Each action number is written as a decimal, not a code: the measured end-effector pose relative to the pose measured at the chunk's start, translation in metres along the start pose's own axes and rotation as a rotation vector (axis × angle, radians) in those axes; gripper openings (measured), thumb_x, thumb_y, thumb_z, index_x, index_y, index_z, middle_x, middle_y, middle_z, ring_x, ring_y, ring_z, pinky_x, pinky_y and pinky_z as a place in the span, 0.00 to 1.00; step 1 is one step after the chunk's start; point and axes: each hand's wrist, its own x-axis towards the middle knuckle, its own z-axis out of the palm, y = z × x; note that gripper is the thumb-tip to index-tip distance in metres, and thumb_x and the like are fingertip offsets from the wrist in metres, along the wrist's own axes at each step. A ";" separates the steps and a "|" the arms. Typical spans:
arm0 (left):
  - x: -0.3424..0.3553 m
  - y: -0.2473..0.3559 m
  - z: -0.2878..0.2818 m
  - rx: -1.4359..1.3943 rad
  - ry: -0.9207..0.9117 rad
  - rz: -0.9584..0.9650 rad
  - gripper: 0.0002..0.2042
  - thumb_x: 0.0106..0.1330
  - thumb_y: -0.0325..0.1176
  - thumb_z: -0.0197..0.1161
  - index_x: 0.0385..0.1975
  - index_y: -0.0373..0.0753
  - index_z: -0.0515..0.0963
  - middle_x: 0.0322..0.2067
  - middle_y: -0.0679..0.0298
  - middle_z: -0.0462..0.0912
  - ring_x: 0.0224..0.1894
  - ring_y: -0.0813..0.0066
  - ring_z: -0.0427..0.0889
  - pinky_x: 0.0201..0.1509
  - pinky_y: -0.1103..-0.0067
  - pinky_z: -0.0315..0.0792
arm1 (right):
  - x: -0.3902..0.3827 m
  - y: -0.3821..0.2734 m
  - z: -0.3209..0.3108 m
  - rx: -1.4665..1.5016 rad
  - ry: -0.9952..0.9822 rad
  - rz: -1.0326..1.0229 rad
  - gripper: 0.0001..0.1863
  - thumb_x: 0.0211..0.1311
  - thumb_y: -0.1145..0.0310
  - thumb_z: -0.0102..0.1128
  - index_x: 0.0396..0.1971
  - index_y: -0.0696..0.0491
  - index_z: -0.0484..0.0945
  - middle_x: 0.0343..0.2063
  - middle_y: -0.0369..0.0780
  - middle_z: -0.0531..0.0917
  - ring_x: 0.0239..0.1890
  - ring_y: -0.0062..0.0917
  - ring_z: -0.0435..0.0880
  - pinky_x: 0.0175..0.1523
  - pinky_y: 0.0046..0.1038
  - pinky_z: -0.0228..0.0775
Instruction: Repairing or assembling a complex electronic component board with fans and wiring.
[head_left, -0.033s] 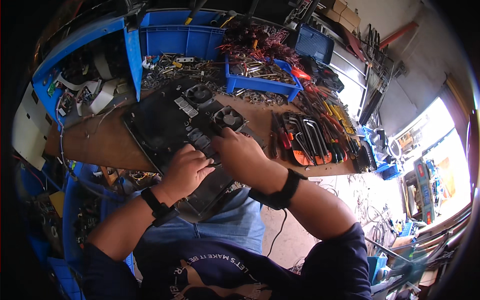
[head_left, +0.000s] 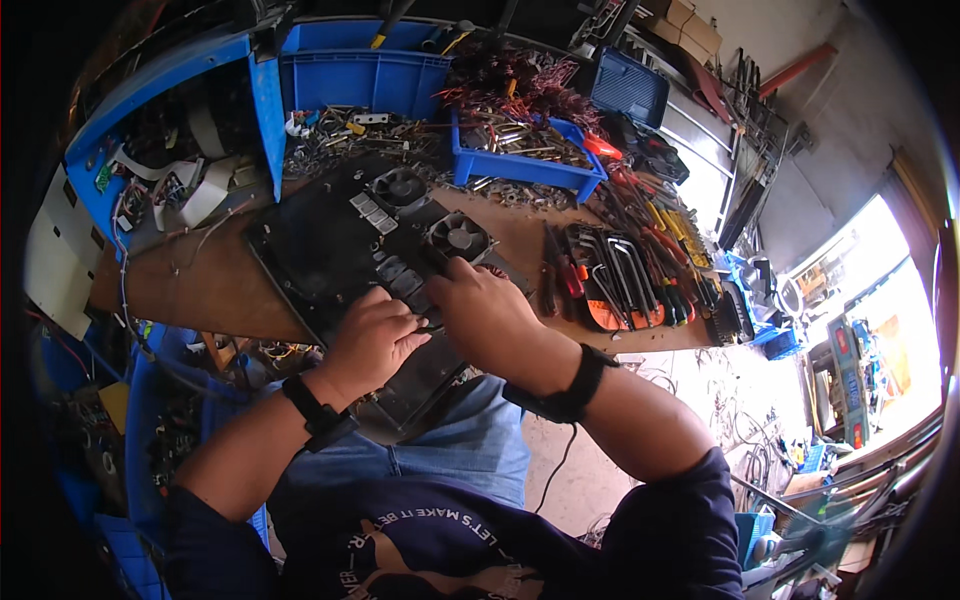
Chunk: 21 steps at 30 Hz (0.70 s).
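Observation:
A flat black panel (head_left: 310,250), probably an equipment housing, slants across the bench edge, its near end over my lap. Two black fans (head_left: 458,237) sit in its right side, beside a row of silver rectangular pieces (head_left: 373,213). My left hand (head_left: 372,340) is closed at the panel's near part, thumb and fingers pinched together. Just to its right, my right hand (head_left: 485,312) is closed over the panel below the nearer fan. My fingers hide whatever either hand grips. Both wrists wear black bands.
Behind the panel lie loose metal parts (head_left: 350,140) and a blue tray (head_left: 530,175) of brass-coloured pieces. Hex keys (head_left: 622,275), screwdrivers and pliers crowd the bench's right side. A blue bin (head_left: 365,85) stands at the back, and a blue open-fronted crate (head_left: 265,125) at the left.
My right hand and wrist have shifted very slightly right and down. My left hand and the panel stay in place.

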 end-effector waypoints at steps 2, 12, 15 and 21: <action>-0.001 -0.003 0.000 -0.039 0.005 -0.014 0.07 0.54 0.34 0.69 0.29 0.38 0.83 0.27 0.65 0.79 0.36 0.62 0.75 0.43 0.69 0.71 | -0.014 0.001 0.001 -0.008 0.035 -0.020 0.12 0.50 0.75 0.58 0.37 0.53 0.77 0.36 0.46 0.77 0.38 0.42 0.82 0.42 0.40 0.75; 0.006 -0.007 -0.018 0.108 -0.124 0.014 0.06 0.54 0.34 0.68 0.25 0.39 0.83 0.25 0.63 0.80 0.35 0.61 0.76 0.41 0.68 0.71 | -0.070 0.027 -0.004 -0.068 0.063 0.102 0.08 0.56 0.71 0.58 0.37 0.52 0.77 0.40 0.43 0.74 0.45 0.39 0.76 0.47 0.38 0.72; 0.015 -0.009 -0.024 0.138 -0.148 0.031 0.05 0.54 0.33 0.67 0.22 0.39 0.82 0.23 0.61 0.79 0.35 0.61 0.76 0.42 0.67 0.71 | -0.076 0.053 -0.010 0.027 0.165 0.182 0.09 0.55 0.74 0.57 0.37 0.52 0.74 0.41 0.44 0.73 0.45 0.42 0.76 0.46 0.39 0.73; 0.016 -0.010 -0.030 0.161 -0.235 0.000 0.08 0.57 0.38 0.66 0.24 0.41 0.84 0.25 0.63 0.81 0.38 0.62 0.77 0.44 0.68 0.71 | -0.035 0.097 -0.029 -0.242 0.044 0.404 0.08 0.50 0.69 0.64 0.32 0.51 0.80 0.36 0.44 0.80 0.42 0.42 0.82 0.43 0.41 0.75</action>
